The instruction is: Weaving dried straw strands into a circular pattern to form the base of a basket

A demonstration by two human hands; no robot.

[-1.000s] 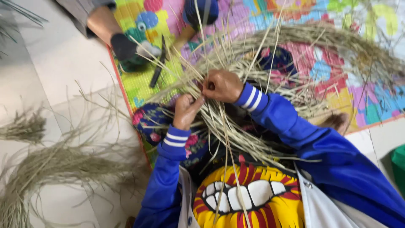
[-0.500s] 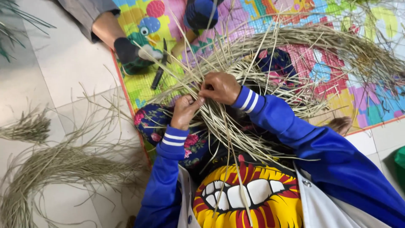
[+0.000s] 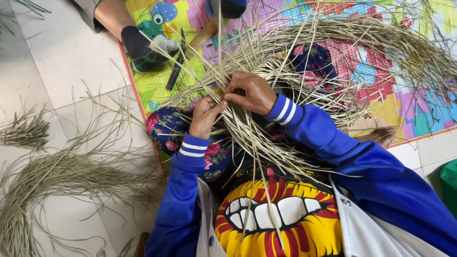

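Left hand (image 3: 205, 115) and right hand (image 3: 252, 92) meet over the lap, fingers pinched on pale straw strands (image 3: 247, 138) of a half-woven piece. Loose straw bundle (image 3: 52, 176) lies on tiled floor, left; colourful mat (image 3: 381, 71) beneath.

Pale square floor tiles (image 3: 62, 66) are lying under even light, a bright patchwork-coloured mat (image 3: 381, 81) is covering the upper right, and loose dry grass bundles (image 3: 52, 181) are sprawling left.

A loose bundle of pale, dry straw strands (image 3: 266, 123) is spread fan-like over the lap, pinched near the middle, with long ends trailing far right across the mat.
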